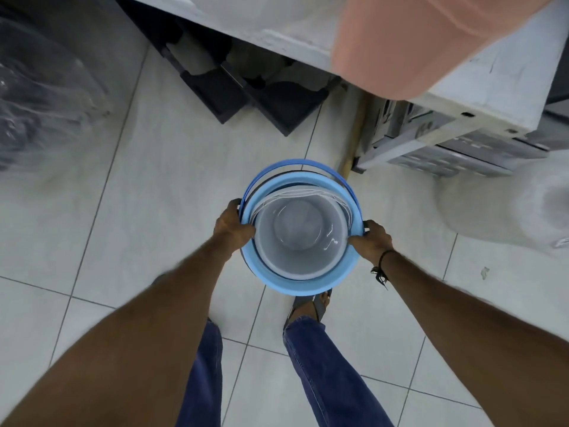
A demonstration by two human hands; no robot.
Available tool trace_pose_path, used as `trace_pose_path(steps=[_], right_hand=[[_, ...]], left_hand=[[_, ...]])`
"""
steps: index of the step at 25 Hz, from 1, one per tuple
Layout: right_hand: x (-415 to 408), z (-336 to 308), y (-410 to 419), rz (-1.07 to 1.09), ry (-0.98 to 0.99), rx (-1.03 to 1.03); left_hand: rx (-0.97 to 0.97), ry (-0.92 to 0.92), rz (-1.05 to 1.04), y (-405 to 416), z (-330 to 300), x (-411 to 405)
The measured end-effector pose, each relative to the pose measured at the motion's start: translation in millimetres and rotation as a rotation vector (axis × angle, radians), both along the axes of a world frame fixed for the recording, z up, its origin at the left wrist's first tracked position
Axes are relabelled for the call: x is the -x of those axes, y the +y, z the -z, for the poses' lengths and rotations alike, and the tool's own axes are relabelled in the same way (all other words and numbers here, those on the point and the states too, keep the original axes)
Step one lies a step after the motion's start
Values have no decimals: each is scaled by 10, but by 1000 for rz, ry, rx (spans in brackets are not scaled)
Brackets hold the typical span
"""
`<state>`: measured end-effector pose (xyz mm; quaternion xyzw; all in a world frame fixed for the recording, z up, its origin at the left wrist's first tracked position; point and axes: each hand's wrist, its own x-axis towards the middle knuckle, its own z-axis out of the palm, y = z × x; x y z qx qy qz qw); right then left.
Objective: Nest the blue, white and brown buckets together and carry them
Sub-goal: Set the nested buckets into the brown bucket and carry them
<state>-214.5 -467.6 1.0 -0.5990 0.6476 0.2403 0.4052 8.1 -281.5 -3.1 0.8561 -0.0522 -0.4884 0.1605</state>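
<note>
A white bucket point(300, 238) sits nested inside a light blue bucket point(295, 283), seen from straight above and held over the tiled floor. A dark rim point(341, 179) shows just outside the blue rim at the far side; whether it is the brown bucket I cannot tell. The blue handle point(277, 167) arcs over the far edge, and the thin white handle lies inside. My left hand point(232, 223) grips the stack's left rim. My right hand point(371, 238) grips the right rim, with a black cord at the wrist.
Dark plastic crates point(246, 87) lie ahead under a white counter point(277, 35). A grey slatted crate point(446, 149) and a wooden stick point(354, 140) stand ahead right. Clear-wrapped goods point(40, 97) are at left, a white wrapped item point(523, 204) at right, a pink shape point(415, 41) overhead. My legs are below.
</note>
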Motion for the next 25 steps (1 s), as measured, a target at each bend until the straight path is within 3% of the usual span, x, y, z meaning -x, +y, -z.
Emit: trace_pose_path(steps=[5,9,15,19,25], right_hand=[[-174,-173,277,47,5,22],[-595,-862,608,-3,-45,10],[-1719,-3039,1250,-57,-201,20],[-2540,-4389,1522,-152,-297,73],[-3679,-6126,1443,-215,-489,187]], left_hand=[[11,27,-189,304,-189,-111],[0,84,-426,874,-925,-328],[53,174,-591,1836,-3235,-1304],[69,206,-469,2218,-4796,-2204],[176,188,-325,2192,-6627,-3340]])
